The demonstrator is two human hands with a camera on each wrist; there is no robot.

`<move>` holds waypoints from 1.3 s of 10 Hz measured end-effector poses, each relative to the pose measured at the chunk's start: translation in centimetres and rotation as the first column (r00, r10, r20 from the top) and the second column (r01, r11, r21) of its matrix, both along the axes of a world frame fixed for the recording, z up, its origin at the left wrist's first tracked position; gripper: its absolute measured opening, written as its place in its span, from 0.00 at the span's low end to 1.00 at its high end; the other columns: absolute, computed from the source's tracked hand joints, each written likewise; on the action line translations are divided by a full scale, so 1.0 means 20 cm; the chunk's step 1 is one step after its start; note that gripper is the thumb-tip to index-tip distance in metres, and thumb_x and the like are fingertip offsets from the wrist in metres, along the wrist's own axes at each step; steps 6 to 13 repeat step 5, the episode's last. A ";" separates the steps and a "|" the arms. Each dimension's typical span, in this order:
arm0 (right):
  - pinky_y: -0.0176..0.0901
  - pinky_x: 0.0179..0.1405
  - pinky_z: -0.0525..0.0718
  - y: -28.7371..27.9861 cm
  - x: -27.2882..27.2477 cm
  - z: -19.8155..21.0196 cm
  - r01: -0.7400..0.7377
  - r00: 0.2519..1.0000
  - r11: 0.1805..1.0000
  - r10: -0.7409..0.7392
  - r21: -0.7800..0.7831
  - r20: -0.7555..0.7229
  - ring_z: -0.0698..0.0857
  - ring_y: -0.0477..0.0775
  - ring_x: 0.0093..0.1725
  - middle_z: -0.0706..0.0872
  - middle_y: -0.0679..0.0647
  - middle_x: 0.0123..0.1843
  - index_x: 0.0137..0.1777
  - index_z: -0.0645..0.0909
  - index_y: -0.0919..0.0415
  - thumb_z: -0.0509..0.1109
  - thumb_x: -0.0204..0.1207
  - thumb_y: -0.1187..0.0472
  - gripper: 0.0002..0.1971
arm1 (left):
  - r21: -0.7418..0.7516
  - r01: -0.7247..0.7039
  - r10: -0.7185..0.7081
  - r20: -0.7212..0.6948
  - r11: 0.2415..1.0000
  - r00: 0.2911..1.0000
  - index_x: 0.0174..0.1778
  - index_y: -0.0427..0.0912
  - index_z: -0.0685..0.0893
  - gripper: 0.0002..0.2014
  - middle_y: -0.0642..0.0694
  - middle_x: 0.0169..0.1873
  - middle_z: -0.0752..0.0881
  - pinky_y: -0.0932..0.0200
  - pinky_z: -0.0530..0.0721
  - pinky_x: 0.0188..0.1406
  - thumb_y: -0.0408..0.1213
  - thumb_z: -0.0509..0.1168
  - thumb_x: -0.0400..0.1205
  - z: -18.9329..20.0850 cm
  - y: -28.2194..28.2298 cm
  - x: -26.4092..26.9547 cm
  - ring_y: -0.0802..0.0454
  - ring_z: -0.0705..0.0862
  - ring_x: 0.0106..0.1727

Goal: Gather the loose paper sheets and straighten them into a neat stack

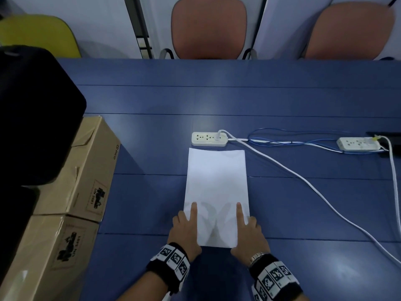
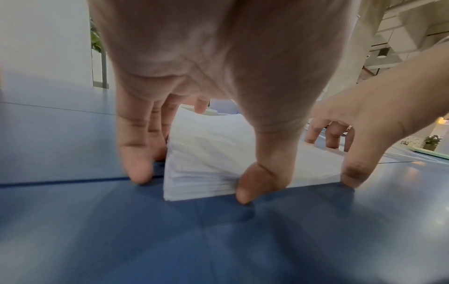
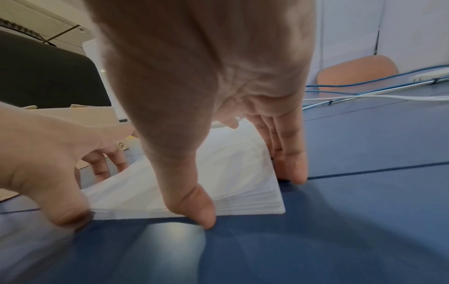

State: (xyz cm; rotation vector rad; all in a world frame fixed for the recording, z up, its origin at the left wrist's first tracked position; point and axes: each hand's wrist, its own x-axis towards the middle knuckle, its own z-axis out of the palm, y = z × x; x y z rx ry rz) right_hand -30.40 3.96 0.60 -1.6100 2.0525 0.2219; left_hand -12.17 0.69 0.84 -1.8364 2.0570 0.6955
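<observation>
At the far left of the head view, two brown cardboard boxes (image 1: pixel 71 181) are seen lying on the blue panelled table (image 1: pixel 282 101), with a large black object (image 1: pixel 32 116) resting over them. Just left of the frame's centre, the left hand (image 1: pixel 186 231) is placed against the near left corner of the white stack of paper sheets (image 1: pixel 216 192): its index finger is laid straight on the top sheet, its thumb is set against the near edge, as the left wrist view shows, and its other fingers are held straight down along the stack's left side, so that the corner is cupped rather than gripped. The stack lies flat in the lower middle of the frame, long side running away from the viewer, its edges looking aligned. Just beyond its far edge, a white power strip (image 1: pixel 209 139) is seen, with a white cable (image 1: pixel 303 181) trailing towards the lower right. At the stack's near right corner, the right hand (image 1: pixel 249 233) is posed as a mirror of the left, index finger straight on top, thumb at the near edge, remaining fingers straight down the right side. Further right, a second white power strip (image 1: pixel 358 144) and thin blue wires (image 1: pixel 293 137) lie on the table. Along the top of the frame, a yellow chair (image 1: pixel 43 33) and two orange-pink chairs (image 1: pixel 208 27) are visible.
</observation>
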 end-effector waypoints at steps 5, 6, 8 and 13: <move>0.42 0.44 0.79 -0.07 -0.14 0.07 0.072 0.996 0.996 -0.074 0.056 0.042 0.71 0.59 0.63 0.61 0.58 0.74 0.78 0.20 0.38 0.77 0.61 0.56 0.67 | 0.018 -0.063 0.064 -0.042 0.998 0.997 0.85 0.47 0.29 0.68 0.43 0.74 0.64 0.57 0.81 0.62 0.46 0.78 0.65 0.05 -0.04 -0.13 0.44 0.68 0.71; 0.42 0.44 0.79 -0.07 -0.14 0.07 0.072 0.996 0.996 -0.074 0.056 0.042 0.71 0.59 0.63 0.61 0.58 0.74 0.78 0.20 0.38 0.77 0.61 0.56 0.67 | 0.018 -0.063 0.064 -0.042 0.998 0.997 0.85 0.47 0.29 0.68 0.43 0.74 0.64 0.57 0.81 0.62 0.46 0.78 0.65 0.05 -0.04 -0.13 0.44 0.68 0.71; 0.42 0.44 0.79 -0.07 -0.14 0.07 0.072 0.996 0.996 -0.074 0.056 0.042 0.71 0.59 0.63 0.61 0.58 0.74 0.78 0.20 0.38 0.77 0.61 0.56 0.67 | 0.018 -0.063 0.064 -0.042 0.998 0.997 0.85 0.47 0.29 0.68 0.43 0.74 0.64 0.57 0.81 0.62 0.46 0.78 0.65 0.05 -0.04 -0.13 0.44 0.68 0.71; 0.42 0.44 0.79 -0.07 -0.14 0.07 0.072 0.996 0.996 -0.074 0.056 0.042 0.71 0.59 0.63 0.61 0.58 0.74 0.78 0.20 0.38 0.77 0.61 0.56 0.67 | 0.018 -0.063 0.064 -0.042 0.998 0.997 0.85 0.47 0.29 0.68 0.43 0.74 0.64 0.57 0.81 0.62 0.46 0.78 0.65 0.05 -0.04 -0.13 0.44 0.68 0.71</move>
